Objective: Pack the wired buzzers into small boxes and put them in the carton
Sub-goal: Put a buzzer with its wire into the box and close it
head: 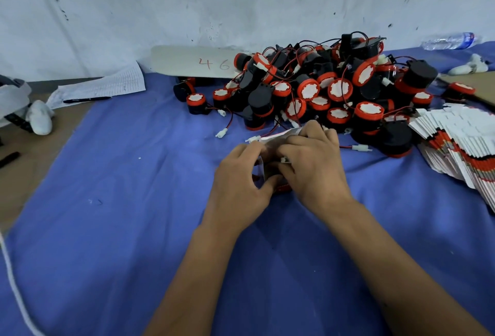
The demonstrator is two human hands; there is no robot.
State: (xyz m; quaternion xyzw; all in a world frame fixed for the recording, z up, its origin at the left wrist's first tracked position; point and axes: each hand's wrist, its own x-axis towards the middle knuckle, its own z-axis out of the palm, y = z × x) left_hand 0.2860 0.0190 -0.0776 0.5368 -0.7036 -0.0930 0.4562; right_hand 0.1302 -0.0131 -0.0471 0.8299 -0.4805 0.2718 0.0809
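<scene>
A heap of black-and-red wired buzzers point(321, 86) lies on the blue cloth point(128, 201) at the back right. In the middle, both hands hold a small white box point(278, 138) between them. My left hand point(241, 183) grips its left side with curled fingers. My right hand point(313, 164) covers its top and right side, fingers curled over a white connector. A bit of red buzzer point(281, 188) shows under the hands; most of the box is hidden. Flat, unfolded white-and-red boxes point(460, 148) lie fanned at the right.
A white card marked "46" point(192, 61) leans at the wall. Paper sheets with a pen point(88, 99) lie at the left, next to white gloves point(40, 118). A plastic bottle point(450, 40) lies at the far right. Brown cardboard point(479, 89) shows beyond the heap.
</scene>
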